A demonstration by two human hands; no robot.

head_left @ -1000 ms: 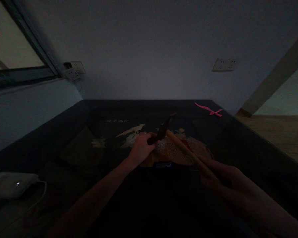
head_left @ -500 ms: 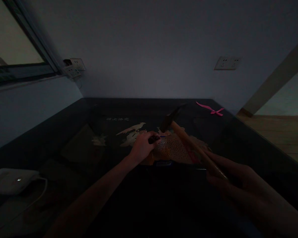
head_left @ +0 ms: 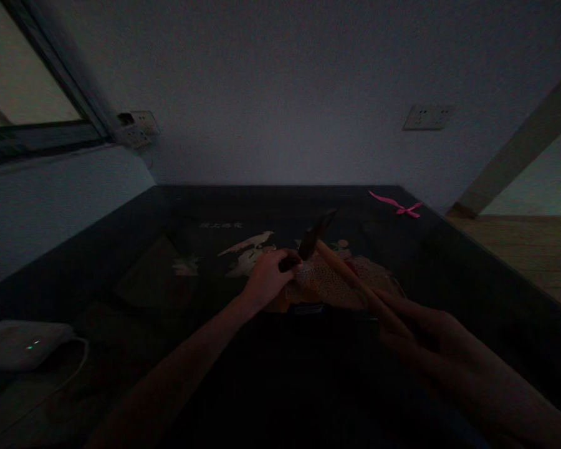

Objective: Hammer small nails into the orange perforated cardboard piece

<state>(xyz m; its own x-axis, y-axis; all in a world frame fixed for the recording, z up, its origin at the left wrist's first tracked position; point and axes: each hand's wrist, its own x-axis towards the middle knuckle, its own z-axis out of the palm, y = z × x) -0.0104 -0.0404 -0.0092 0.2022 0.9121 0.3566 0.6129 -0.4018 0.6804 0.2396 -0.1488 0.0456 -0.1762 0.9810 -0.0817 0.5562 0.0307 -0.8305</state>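
Observation:
The scene is dim. My right hand (head_left: 418,333) is closed round the wooden handle of a hammer (head_left: 343,271), whose dark head (head_left: 315,234) hangs just above my left hand. My left hand (head_left: 267,277) is pinched on a small dark object (head_left: 287,263) that I cannot make out, held at the near edge of a speckled brown piece (head_left: 331,284) lying on the dark table (head_left: 206,362). The table top bears a pale bird picture (head_left: 247,244).
A pink ribbon (head_left: 397,206) lies at the table's far right corner. A white box with a small light and a cable (head_left: 21,343) sits at the left edge. Wall sockets (head_left: 427,116) are behind; a window frame (head_left: 47,134) is at left.
The hammer head rose to the right half a second ago and has come back down toward my left hand. My left hand has stayed in place.

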